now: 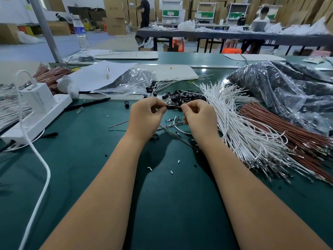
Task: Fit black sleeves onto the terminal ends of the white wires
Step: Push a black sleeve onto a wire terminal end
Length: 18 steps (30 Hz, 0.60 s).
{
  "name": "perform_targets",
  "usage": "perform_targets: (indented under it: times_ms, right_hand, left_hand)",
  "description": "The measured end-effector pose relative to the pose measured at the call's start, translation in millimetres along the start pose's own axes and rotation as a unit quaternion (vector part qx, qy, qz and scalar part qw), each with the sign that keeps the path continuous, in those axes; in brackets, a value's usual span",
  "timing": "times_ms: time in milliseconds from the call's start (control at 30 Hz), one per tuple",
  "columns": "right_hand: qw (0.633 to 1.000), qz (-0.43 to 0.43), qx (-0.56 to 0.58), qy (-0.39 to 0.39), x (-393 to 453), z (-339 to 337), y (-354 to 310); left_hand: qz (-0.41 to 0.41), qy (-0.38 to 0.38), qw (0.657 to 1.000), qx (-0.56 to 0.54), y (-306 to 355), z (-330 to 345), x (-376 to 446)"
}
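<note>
My left hand (146,115) pinches a small black sleeve (172,106) between thumb and forefinger above the green table. My right hand (199,117) meets it from the right, its fingertips pinched on something thin at the sleeve's end; a white wire (177,128) curves below that hand. A loose pile of black sleeves (183,97) lies just behind my hands. A big fan of white wires (239,127) with metal terminals spreads to the right. Several white wires with sleeves on them (163,84) lie behind the pile.
Brown wires (288,129) lie beside the white bundle, with a plastic bag of black parts (288,91) behind. A white power strip with charger (36,109) and cable sits left. A black pen (88,104), clear bag (126,82), paper and scraps lie around.
</note>
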State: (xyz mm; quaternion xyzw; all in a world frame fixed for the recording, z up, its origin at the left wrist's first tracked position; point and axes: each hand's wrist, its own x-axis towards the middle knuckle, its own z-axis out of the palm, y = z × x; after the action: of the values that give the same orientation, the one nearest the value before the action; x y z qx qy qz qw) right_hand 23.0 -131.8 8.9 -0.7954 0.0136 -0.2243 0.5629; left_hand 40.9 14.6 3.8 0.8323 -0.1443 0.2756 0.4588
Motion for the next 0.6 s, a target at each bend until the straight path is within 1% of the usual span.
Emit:
perform_targets:
  times_ms: [100,267,467,600]
  right_hand:
    - [1.0,0.003,-0.002,-0.004,0.4,-0.3,0.9]
    - [0.997,0.003,0.07,-0.018,1.0,-1.4,1.0]
    - [0.998,-0.019,0.058,-0.024,1.5,-4.6,2.9]
    - [0.997,0.007,0.069,-0.024,3.1,-7.6,4.6]
  left_hand:
    - [0.008,-0.002,1.0,0.009,0.9,0.0,-0.5]
    - [0.01,-0.002,1.0,0.007,1.2,-1.0,-2.0]
    - [0.006,-0.041,0.999,0.004,3.7,1.1,-5.5]
    - [0.006,-0.03,1.0,0.004,3.2,2.2,-5.7]
